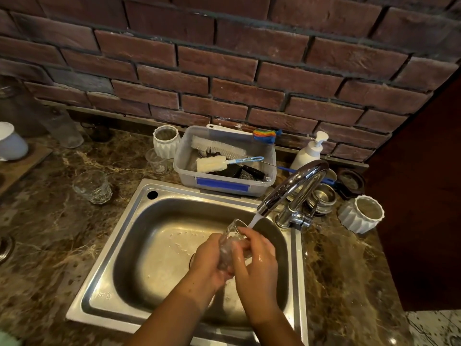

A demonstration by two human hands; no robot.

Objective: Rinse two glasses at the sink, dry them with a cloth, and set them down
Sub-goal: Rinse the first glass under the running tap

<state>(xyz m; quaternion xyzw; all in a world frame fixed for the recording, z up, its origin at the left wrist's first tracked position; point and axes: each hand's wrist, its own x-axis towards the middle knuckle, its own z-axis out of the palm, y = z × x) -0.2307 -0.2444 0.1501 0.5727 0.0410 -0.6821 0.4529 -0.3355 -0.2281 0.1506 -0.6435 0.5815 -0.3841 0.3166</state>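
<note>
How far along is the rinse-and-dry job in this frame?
Done: nothing clearly. In hand: the left hand and right hand grip one glass under the tap stream over the sink. Still to do: a second glass stands on the counter beside the sink, rinsed or not I cannot tell; drying and setting down remain.

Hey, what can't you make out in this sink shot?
Head view only:
Glass: lower part hidden by left hand and right hand.
Drain: mostly behind the left hand.
Mug: cut off by the left edge.
Green patch, bottom-left corner: cut off, unidentifiable.
Dark items in the tub: too dim to identify.
</note>
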